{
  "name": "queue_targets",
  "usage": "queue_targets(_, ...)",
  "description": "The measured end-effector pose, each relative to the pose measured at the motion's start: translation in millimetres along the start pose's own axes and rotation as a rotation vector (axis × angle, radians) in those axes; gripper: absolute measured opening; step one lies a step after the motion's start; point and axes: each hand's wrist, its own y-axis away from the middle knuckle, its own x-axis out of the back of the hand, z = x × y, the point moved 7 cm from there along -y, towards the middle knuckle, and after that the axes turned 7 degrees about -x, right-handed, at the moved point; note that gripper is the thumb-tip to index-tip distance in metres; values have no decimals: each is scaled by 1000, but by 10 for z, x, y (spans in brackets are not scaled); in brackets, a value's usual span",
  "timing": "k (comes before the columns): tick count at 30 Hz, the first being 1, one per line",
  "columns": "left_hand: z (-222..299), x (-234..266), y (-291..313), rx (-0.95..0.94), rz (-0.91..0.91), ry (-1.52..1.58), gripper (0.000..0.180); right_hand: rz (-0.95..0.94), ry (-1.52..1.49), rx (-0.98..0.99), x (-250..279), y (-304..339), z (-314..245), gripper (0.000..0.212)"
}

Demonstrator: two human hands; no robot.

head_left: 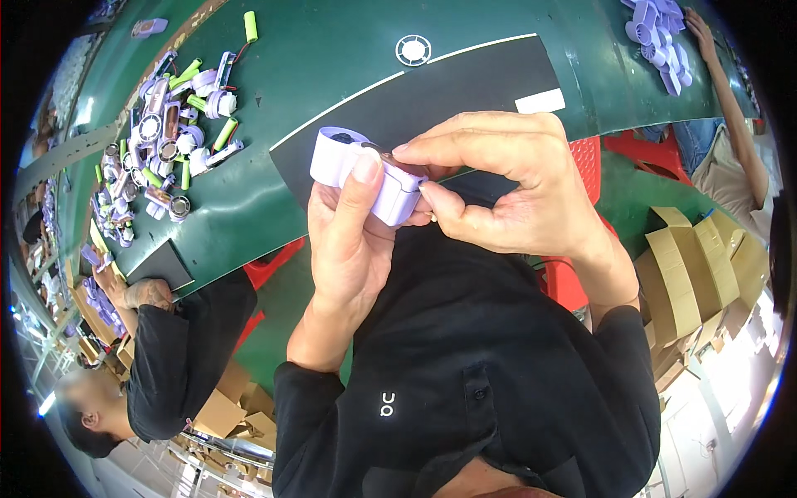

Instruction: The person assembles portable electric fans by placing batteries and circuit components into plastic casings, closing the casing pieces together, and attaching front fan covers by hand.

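Note:
A lilac handheld fan casing (397, 197), with a round hollow head and a short body, is up above the table's near edge. My left hand (349, 241) wraps around it, the thumb pressed on its upper face. From the right, my right hand (515, 183) meets the body's end, thumb and forefinger closed on its edge. Whether a small part sits between those fingertips is hidden. Beneath both hands lies a black mat (374, 112) on the green table (315, 50).
To the left spreads a pile of lilac fan parts (166, 133) with green battery cells. A white round grille (413, 51) lies beyond the mat. Lilac casings (660, 41) sit far right by another person's arm (730, 91). A co-worker (183, 357) sits left; cardboard boxes (693, 274) stand right.

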Motion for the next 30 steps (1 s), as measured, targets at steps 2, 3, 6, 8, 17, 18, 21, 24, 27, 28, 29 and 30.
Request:
queue_targets(2,44,-5,-6,-57,0,-30,29,-8,7,-6,1,-11,-10,28)
queue_targets(3,44,-16,-6,-57,3,-29,29,-11,14,6,5,-16,-26,28)
queue_targets(6,78,-17,-6,-117,30,-72,28,-20,10,12,-2,-18,-16,29)
queue_targets(8,94,-6,-9,-145,9,-115,28,-22,2,6,3,-17,3,29)
queue_targets(17,-196,141,373,-34,-135,-425,54,-375,-139,-280,-217,385,205,95)
queue_targets(18,-330,179,468,46,-134,-400,55,-420,-165,-357,-293,561,241,99)
queue_targets(21,-716,393,855,273,-218,-405,56,-457,-164,-398,-578,1125,274,105)
queue_targets(24,-779,541,1102,288,-282,-630,57,-430,-125,-369,-777,1444,169,106)
queue_targets(27,-770,544,1155,309,-273,-624,58,-454,-114,-448,-784,1526,205,104)
queue_targets(28,-769,532,1129,304,-284,-632,58,-437,-153,-440,-783,1542,212,102)
queue_targets(29,-769,526,1108,305,-287,-634,58,-433,-154,-440,-771,1535,219,102)
queue_targets(30,-754,501,1099,284,-308,-673,58,-423,-124,-426,-750,1526,210,101)
